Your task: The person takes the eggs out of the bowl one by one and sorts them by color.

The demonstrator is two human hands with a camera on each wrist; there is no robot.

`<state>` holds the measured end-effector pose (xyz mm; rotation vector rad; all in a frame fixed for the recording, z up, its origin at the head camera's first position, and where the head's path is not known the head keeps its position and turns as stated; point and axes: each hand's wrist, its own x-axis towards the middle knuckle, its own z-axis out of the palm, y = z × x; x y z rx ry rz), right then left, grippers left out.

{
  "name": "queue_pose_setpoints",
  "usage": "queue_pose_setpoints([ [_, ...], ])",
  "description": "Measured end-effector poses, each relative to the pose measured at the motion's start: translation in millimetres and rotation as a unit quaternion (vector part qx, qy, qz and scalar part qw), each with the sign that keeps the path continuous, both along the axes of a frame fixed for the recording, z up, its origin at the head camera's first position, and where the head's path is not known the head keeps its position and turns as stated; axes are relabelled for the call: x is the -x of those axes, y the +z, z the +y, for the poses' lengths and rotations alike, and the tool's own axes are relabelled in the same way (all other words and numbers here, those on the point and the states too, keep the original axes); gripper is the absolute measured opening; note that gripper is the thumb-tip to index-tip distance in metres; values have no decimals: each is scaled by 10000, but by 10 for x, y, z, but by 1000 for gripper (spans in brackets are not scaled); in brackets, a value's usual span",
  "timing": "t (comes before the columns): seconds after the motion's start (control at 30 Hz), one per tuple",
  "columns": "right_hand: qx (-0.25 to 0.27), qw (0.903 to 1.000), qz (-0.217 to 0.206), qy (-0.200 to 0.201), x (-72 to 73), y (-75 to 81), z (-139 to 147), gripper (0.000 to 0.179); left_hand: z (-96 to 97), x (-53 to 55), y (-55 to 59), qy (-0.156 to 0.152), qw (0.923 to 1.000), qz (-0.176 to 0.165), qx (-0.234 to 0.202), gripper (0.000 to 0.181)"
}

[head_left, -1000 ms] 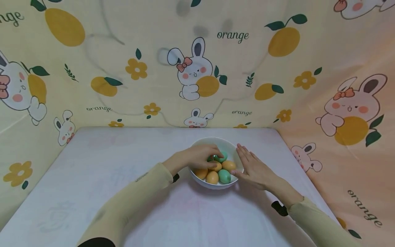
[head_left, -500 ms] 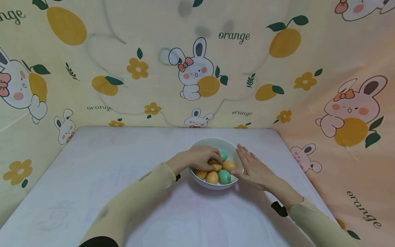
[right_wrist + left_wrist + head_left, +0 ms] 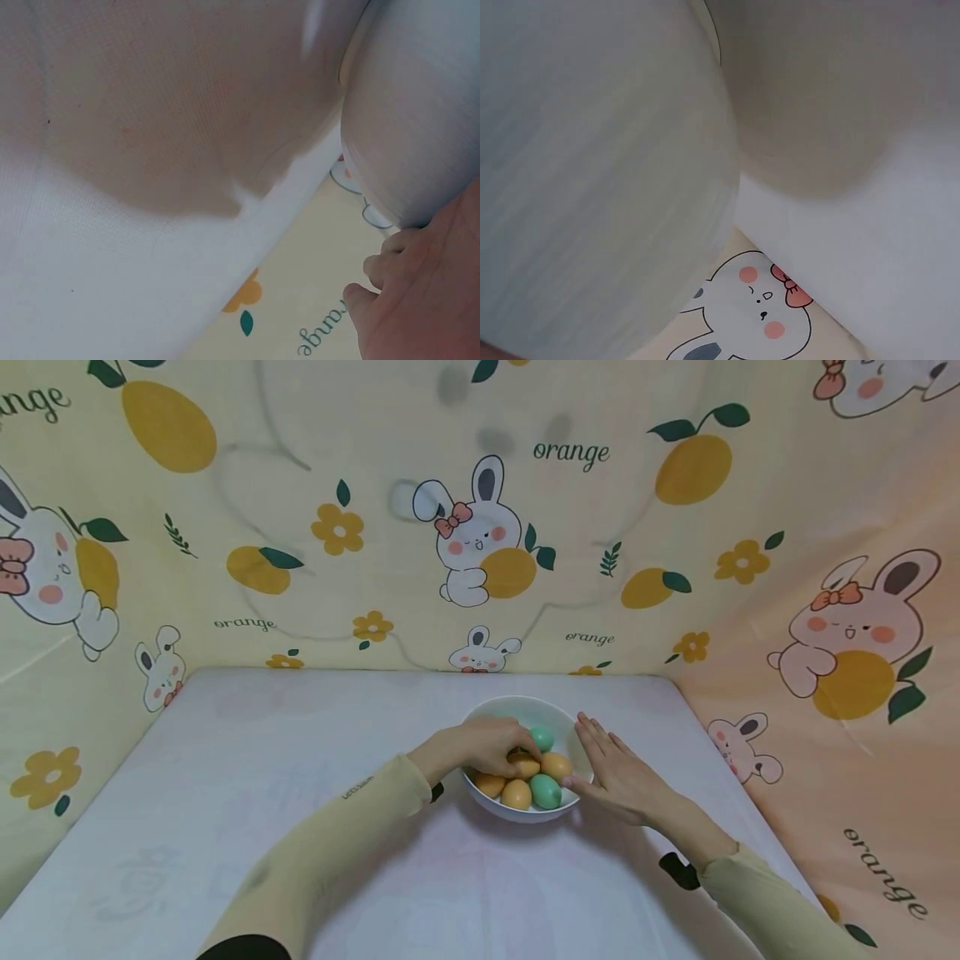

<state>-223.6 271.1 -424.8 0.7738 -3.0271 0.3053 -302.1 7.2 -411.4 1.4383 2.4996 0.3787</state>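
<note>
A white bowl on the table holds several toy eggs. Among them are a green egg at the front, another green egg at the back, and yellow-orange ones such as the yellow egg. My left hand reaches over the left rim, fingers curled down and thumb beneath, gripping a green egg that is mostly hidden under the fingers. My right hand rests with straight fingers along the bowl's right side, thumb at the rim. In the left wrist view, the bowl's outer wall fills the left side.
The white-covered table spreads around the bowl. A cloth backdrop printed with rabbits and oranges stands behind it and at both sides. Dark bands sit at both wrists, including the right wrist band.
My left hand's fingers have curled further down and closed around a green egg that showed between them earlier. My right hand stays at the bowl's side. The head view has shifted slightly.
</note>
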Motion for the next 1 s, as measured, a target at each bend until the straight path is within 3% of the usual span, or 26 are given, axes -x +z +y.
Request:
queue_pose_setpoints([
  [0.3,30,10000,-53,-32,0,-22,-9,96,-28,-26,2,85,9998,-139,-108,36],
  [0.6,45,10000,-16,-36,1,-35,-16,96,-91,-35,9,229,9958,-529,-714,39],
  [0.87,46,9999,-50,-75,3,-8,-20,95,-178,-95,80,337,9899,-211,-1360,39],
  [1.0,76,9999,-16,-77,-7,-5,-11,95,-251,-150,122,536,9818,-154,-1817,41],
])
